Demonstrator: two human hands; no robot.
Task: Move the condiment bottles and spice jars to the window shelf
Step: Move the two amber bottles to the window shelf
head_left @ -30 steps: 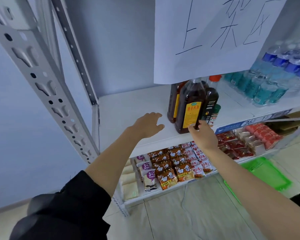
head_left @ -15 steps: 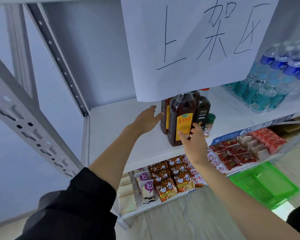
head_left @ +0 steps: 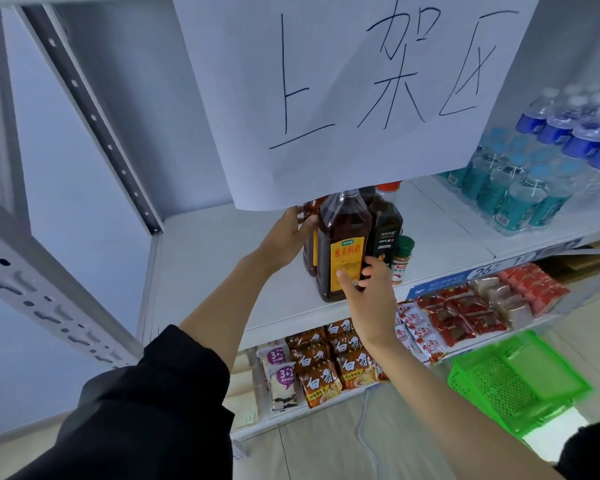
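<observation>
Fingers of our right hand (head_left: 368,299) curl round the front bottle (head_left: 342,251) on the white shelf (head_left: 222,271); our left hand (head_left: 288,237) grips the bottle behind (head_left: 310,237). Beside them stands a spice jar (head_left: 402,259).

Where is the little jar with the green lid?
The little spice jar stands on the white shelf, just right of the dark bottle, beside the right hand.

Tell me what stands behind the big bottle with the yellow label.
Behind the big bottle stand a second brown bottle, gripped by the left hand, and a darker bottle. An orange cap shows further back; the hanging paper sign covers their tops.
</observation>
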